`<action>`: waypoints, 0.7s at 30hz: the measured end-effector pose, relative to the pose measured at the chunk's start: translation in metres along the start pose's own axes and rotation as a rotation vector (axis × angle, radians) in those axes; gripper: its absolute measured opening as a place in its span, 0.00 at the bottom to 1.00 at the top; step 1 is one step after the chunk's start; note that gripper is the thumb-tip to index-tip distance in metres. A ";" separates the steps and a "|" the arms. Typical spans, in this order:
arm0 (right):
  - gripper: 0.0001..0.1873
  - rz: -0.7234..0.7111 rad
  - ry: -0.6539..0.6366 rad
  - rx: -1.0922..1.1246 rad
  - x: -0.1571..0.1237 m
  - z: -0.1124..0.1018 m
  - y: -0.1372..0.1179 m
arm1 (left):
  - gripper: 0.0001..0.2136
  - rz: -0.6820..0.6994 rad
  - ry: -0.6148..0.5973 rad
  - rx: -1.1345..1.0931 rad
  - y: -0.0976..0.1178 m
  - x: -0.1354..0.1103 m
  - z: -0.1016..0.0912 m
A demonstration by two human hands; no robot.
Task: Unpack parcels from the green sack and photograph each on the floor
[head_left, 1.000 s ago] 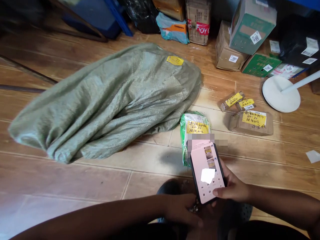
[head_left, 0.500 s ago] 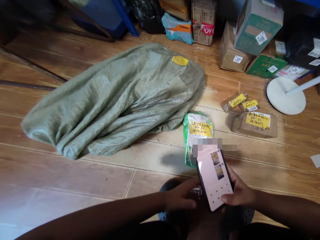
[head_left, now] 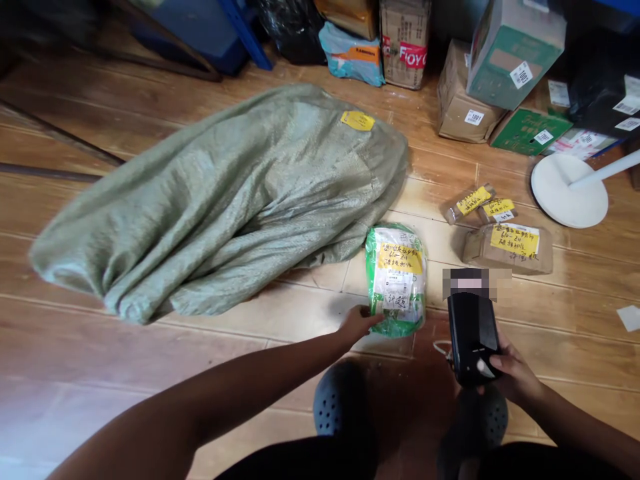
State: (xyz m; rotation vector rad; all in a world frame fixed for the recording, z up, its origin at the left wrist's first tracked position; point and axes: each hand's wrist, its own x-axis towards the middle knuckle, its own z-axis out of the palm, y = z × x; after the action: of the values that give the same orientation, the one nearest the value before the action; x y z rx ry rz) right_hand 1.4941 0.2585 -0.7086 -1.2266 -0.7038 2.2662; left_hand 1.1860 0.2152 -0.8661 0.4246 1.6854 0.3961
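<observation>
My left hand [head_left: 361,325] reaches forward to the near left edge of a green plastic parcel [head_left: 396,279] with a yellow handwritten label, lying on the wooden floor; its fingertips touch the parcel's corner. My right hand [head_left: 510,373] is closed round a black phone [head_left: 472,337], held with its dark screen up, to the right of the parcel. A large green woven sack [head_left: 220,200] with a yellow label lies spread on the floor to the left of the parcel.
Three brown taped parcels with yellow labels [head_left: 507,247] lie right of the green one. A white round lamp base [head_left: 569,192] stands at right. Cardboard boxes [head_left: 515,50] and bags line the back. My dark clogs [head_left: 340,400] show below.
My left hand left the phone and reached forward to the green parcel. My right hand moved the phone to the right, and its screen went from lit pink to dark.
</observation>
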 end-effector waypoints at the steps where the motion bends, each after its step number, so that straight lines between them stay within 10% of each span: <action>1: 0.41 0.010 0.000 0.007 0.000 0.001 0.000 | 0.25 -0.004 0.011 0.002 0.000 0.000 0.000; 11: 0.35 0.018 0.074 0.028 -0.005 -0.011 -0.001 | 0.23 0.215 0.463 0.173 0.022 -0.028 0.003; 16: 0.39 -0.037 0.184 0.032 -0.011 -0.020 -0.009 | 0.20 0.669 0.600 0.486 0.028 -0.057 -0.015; 21: 0.37 -0.067 0.233 0.056 -0.013 -0.021 -0.010 | 0.12 1.289 0.428 0.931 0.004 -0.057 -0.025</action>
State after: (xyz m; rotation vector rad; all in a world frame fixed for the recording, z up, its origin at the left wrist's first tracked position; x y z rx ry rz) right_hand 1.5205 0.2625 -0.7041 -1.3903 -0.5815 2.0319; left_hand 1.1695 0.1900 -0.8116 2.2795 1.7180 0.6127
